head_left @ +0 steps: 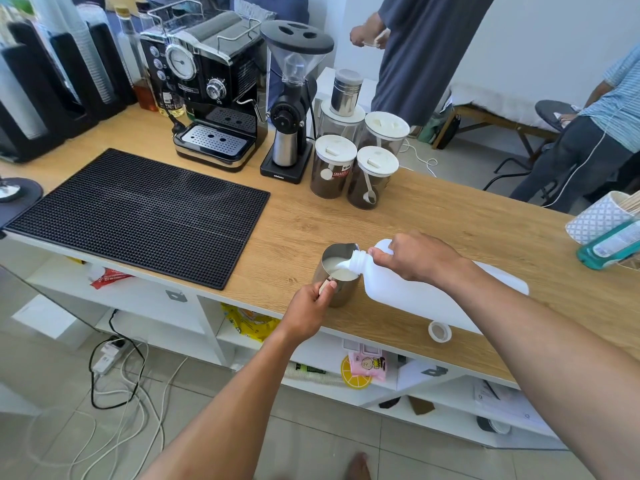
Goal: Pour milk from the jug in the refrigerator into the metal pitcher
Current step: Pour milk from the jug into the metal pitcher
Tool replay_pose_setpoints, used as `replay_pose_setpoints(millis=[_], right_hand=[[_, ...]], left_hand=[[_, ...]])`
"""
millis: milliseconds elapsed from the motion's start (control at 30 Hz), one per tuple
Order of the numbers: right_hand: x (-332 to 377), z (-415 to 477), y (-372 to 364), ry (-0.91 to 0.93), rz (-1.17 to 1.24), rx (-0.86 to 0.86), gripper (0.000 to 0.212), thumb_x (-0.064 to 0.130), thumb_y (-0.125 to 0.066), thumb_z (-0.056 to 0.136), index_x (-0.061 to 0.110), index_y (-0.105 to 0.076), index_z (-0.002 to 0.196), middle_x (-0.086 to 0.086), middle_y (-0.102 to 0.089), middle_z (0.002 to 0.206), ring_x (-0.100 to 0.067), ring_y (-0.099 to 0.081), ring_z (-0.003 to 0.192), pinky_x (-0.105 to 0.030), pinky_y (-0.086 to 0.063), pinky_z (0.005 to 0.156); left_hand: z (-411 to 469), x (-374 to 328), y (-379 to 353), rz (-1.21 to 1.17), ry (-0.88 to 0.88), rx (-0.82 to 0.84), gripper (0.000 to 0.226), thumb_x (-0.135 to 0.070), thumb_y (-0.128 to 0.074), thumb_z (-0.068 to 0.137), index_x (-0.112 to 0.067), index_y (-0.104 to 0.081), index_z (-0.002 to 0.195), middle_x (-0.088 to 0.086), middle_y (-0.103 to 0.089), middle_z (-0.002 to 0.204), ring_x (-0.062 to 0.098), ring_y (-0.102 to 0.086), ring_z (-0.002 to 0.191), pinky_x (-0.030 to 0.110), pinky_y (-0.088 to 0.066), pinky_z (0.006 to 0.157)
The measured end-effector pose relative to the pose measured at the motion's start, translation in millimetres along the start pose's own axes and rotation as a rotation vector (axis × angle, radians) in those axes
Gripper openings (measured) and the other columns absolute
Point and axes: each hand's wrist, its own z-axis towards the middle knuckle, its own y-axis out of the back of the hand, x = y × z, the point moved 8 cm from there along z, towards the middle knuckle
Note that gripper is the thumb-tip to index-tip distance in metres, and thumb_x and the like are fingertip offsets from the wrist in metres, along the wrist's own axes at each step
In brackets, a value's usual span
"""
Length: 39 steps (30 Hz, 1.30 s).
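Observation:
A white plastic milk jug point(408, 289) is tipped far over to the left, its open mouth above the rim of the metal pitcher point(341, 268). Milk runs from the mouth into the pitcher, which holds white milk and stands upright on the wooden counter point(450, 220). My right hand point(415, 258) grips the jug at its handle near the neck. My left hand point(311, 306) is closed on the pitcher's handle at the near side. The jug's white cap point(440, 331) lies on the counter near the front edge, under the jug's body.
A black rubber mat point(138, 216) covers the counter's left. Behind stand an espresso machine point(207, 91), a grinder point(291, 109) and several lidded coffee jars point(353, 157). A patterned cup point(595, 216) and a teal bottle point(609, 247) sit at right. Two people stand beyond the counter. Cables lie on the floor.

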Motion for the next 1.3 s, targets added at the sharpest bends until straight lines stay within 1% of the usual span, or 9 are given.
replay_pose_setpoints(millis=[133,533,767,900,1000,1067,1167,1233,1300], right_hand=[[-1,0,0,-0.005,0.004,-0.004,0.060,0.059,-0.038,0.095,0.010,-0.040,0.060,-0.003,-0.039,0.058,-0.019,-0.034,0.050,-0.031,-0.026,0.050],[0,0,1,0.002,0.010,-0.006,0.061,0.059,-0.038,0.095,0.010,-0.039,0.059,-0.002,-0.039,0.057,-0.020,-0.034,0.050,-0.031,-0.025,0.050],[3,-3,3,0.005,-0.019,0.001,0.061,0.057,-0.037,0.096,0.009,-0.038,0.058,-0.002,-0.039,0.058,-0.018,-0.034,0.050,-0.031,-0.024,0.048],[4,-3,3,0.008,-0.019,0.003,0.062,0.057,-0.036,0.096,0.010,-0.037,0.057,-0.002,-0.037,0.058,-0.018,-0.032,0.049,-0.031,-0.023,0.048],[4,-3,2,0.017,-0.021,-0.004,0.061,0.057,-0.036,0.096,0.010,-0.036,0.057,-0.002,-0.037,0.057,-0.018,-0.031,0.049,-0.031,-0.024,0.048],[4,-3,2,0.021,-0.023,-0.008,0.061,0.057,-0.036,0.096,0.010,-0.036,0.057,-0.002,-0.038,0.057,-0.018,-0.032,0.049,-0.031,-0.023,0.048],[4,-3,3,0.021,-0.026,-0.008,0.061,0.057,-0.036,0.096,0.010,-0.037,0.057,-0.003,-0.039,0.057,-0.019,-0.033,0.049,-0.031,-0.023,0.048],[5,-2,3,0.019,-0.030,-0.006,0.061,0.057,-0.036,0.096,0.010,-0.036,0.058,-0.003,-0.040,0.058,-0.019,-0.034,0.050,-0.031,-0.023,0.048],[5,-2,3,0.022,-0.035,-0.004,0.061,0.057,-0.036,0.096,0.011,-0.037,0.058,-0.003,-0.040,0.058,-0.019,-0.034,0.050,-0.031,-0.024,0.049]], left_hand=[[0,0,0,0.009,-0.002,0.008,0.039,-0.021,-0.042,0.106,-0.002,-0.035,0.072,-0.025,-0.042,0.040,-0.009,-0.041,0.042,0.008,-0.030,0.047],[-1,1,0,0.019,0.016,0.014,0.045,-0.023,-0.042,0.106,-0.015,-0.037,0.061,-0.023,-0.042,0.040,-0.006,-0.040,0.041,0.010,-0.029,0.046],[-4,-5,-2,-0.016,0.036,0.030,0.032,-0.018,-0.041,0.106,0.001,-0.037,0.081,-0.025,-0.042,0.038,-0.011,-0.040,0.039,0.005,-0.030,0.045],[-5,-5,-1,-0.034,0.045,0.026,0.042,-0.021,-0.042,0.106,0.000,-0.036,0.070,-0.024,-0.040,0.038,-0.007,-0.038,0.040,0.007,-0.029,0.045],[-6,-7,-1,-0.053,0.027,0.032,0.041,-0.016,-0.042,0.106,0.017,-0.039,0.082,-0.025,-0.044,0.039,-0.013,-0.037,0.040,0.004,-0.029,0.046],[-7,-12,-2,-0.059,0.008,0.042,0.043,-0.015,-0.041,0.106,0.026,-0.042,0.092,-0.036,-0.060,0.059,-0.014,-0.031,0.045,0.003,-0.029,0.046],[-8,-14,-1,-0.049,-0.004,0.027,0.044,-0.016,-0.041,0.106,0.027,-0.042,0.094,-0.036,-0.051,0.102,-0.007,-0.034,0.044,0.002,-0.028,0.047],[-7,-9,0,-0.025,0.011,0.020,0.043,-0.017,-0.042,0.106,0.024,-0.043,0.091,-0.027,-0.067,0.061,-0.010,-0.038,0.041,0.004,-0.029,0.047],[-7,-8,0,-0.014,0.015,0.024,0.043,-0.018,-0.042,0.106,0.022,-0.043,0.090,-0.027,-0.047,0.041,-0.012,-0.039,0.041,0.005,-0.030,0.047]])
